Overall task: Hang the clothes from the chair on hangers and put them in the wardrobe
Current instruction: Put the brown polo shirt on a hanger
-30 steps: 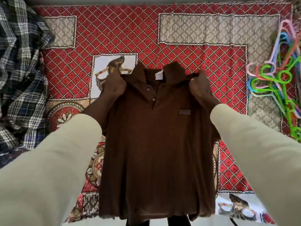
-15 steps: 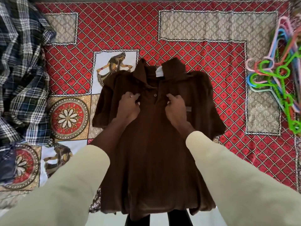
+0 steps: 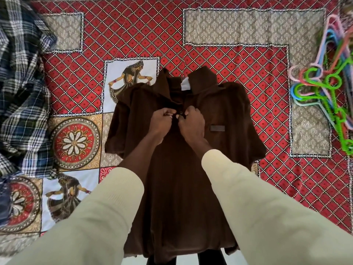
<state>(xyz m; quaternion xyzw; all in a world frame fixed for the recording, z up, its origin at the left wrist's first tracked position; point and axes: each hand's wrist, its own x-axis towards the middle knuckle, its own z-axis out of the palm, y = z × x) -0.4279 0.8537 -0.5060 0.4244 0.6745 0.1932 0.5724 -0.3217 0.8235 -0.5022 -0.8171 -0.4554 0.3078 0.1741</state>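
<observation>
From my head view, the brown polo shirt (image 3: pixel 219 115) lies flat, front up, on the red patterned bedspread (image 3: pixel 133 35), collar pointing away from me. My left hand (image 3: pixel 162 122) and right hand (image 3: pixel 192 124) meet at its placket just below the collar, each pinching the fabric beside a button. Well right of the shirt lies a heap of coloured hangers (image 3: pixel 324 81); well left, a crumpled plaid shirt (image 3: pixel 21 73).
</observation>
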